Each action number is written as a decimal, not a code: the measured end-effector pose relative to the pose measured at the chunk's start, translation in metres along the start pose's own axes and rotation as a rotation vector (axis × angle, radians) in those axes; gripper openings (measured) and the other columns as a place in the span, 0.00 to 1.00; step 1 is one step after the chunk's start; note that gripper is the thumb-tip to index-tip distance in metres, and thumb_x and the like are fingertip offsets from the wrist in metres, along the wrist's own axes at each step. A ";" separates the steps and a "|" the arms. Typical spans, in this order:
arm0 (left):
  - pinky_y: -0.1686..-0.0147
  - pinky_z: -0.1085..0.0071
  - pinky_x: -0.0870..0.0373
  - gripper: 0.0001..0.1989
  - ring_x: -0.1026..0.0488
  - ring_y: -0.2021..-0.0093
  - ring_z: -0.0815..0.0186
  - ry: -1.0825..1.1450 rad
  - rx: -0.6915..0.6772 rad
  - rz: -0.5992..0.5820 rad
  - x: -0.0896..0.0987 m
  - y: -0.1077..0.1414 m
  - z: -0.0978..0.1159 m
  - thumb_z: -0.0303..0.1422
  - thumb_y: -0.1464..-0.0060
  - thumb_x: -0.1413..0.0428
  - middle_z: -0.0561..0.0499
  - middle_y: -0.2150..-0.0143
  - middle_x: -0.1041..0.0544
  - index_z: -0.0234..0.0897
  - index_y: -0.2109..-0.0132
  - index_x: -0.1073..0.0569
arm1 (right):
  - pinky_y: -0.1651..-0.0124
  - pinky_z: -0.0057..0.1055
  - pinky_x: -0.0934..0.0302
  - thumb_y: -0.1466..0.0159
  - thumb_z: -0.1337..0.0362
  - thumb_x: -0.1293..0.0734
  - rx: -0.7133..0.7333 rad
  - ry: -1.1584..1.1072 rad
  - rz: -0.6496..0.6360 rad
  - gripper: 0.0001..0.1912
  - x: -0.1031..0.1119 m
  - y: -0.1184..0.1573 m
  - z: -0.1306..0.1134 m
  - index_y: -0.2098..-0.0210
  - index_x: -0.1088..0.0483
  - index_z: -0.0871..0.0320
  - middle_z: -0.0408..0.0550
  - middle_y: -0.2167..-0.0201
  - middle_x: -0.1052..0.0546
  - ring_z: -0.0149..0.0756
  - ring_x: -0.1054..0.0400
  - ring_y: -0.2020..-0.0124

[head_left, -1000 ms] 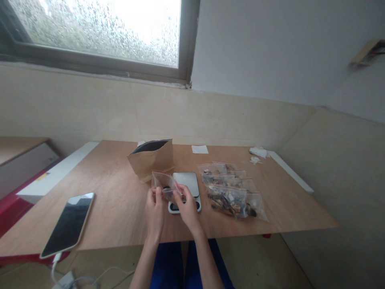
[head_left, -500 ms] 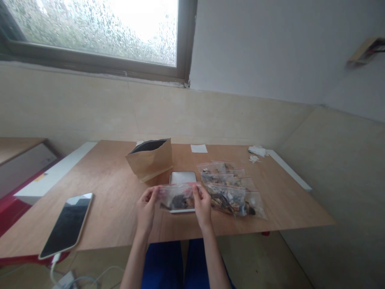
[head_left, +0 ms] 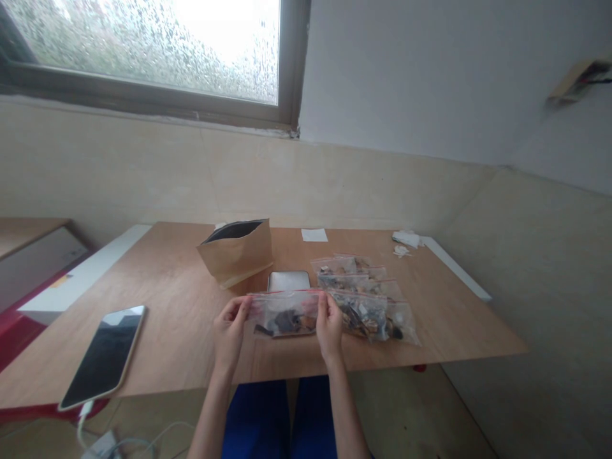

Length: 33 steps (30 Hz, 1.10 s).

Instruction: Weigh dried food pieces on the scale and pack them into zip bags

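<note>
Two bare hands work at the near edge of a light-brown plywood tabletop — the left hand and the right hand stand apart, each pinching one end of a single clear zip-top plastic bag with a red seal line, held level between them. Inside that bag lie dark and brown pieces, too small to tell what they are. Directly behind it sits one silver-topped digital kitchen scale, its front hidden by the bag.

Just beside the right hand, toward the tabletop's right side, lies an overlapping pile of clear zip-top bags filled with similar mixed pieces; at least three show, though the exact count cannot be told. Left of the scale, one open kraft-paper pouch with a black lining stands upright. Along the far edge lies one white paper slip, and near the far right corner are two crumpled white tissue scraps. By the near left corner rests one black-screened smartphone with a pale frame — one white charging cable runs from it over the near edge.
</note>
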<state>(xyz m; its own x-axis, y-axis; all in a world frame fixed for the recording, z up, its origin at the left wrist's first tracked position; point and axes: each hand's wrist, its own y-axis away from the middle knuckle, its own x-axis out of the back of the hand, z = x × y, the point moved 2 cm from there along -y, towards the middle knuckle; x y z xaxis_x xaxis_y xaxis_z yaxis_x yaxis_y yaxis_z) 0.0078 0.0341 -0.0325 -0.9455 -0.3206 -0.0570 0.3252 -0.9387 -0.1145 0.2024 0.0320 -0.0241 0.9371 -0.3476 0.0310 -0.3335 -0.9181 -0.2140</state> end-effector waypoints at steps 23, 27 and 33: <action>0.72 0.75 0.33 0.15 0.31 0.73 0.71 0.230 -0.020 0.044 -0.026 0.016 0.025 0.46 0.45 0.50 0.54 0.71 0.30 0.37 0.66 0.35 | 0.71 0.26 0.39 0.42 0.50 0.36 -0.024 -0.125 -0.001 0.17 -0.008 0.003 -0.017 0.69 0.30 0.60 0.43 0.79 0.26 0.30 0.34 0.78; 0.69 0.76 0.33 0.13 0.31 0.70 0.71 0.228 -0.054 -0.027 -0.026 0.016 0.031 0.42 0.49 0.44 0.53 0.68 0.28 0.36 0.64 0.32 | 0.74 0.24 0.42 0.41 0.50 0.36 -0.038 -0.145 0.050 0.17 -0.007 0.003 -0.018 0.70 0.31 0.60 0.41 0.80 0.27 0.28 0.38 0.79; 0.67 0.76 0.35 0.12 0.31 0.68 0.69 0.106 -0.037 -0.082 -0.019 0.013 0.031 0.41 0.49 0.44 0.52 0.70 0.26 0.35 0.68 0.26 | 0.73 0.24 0.42 0.41 0.51 0.36 -0.018 -0.124 0.033 0.17 -0.003 0.003 -0.019 0.70 0.30 0.60 0.42 0.79 0.27 0.28 0.37 0.78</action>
<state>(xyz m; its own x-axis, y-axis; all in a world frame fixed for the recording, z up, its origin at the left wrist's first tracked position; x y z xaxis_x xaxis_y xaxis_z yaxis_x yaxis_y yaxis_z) 0.0298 0.0244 -0.0022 -0.9625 -0.2260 -0.1501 0.2492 -0.9553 -0.1594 0.1963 0.0268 -0.0066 0.9308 -0.3523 -0.0972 -0.3649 -0.9103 -0.1956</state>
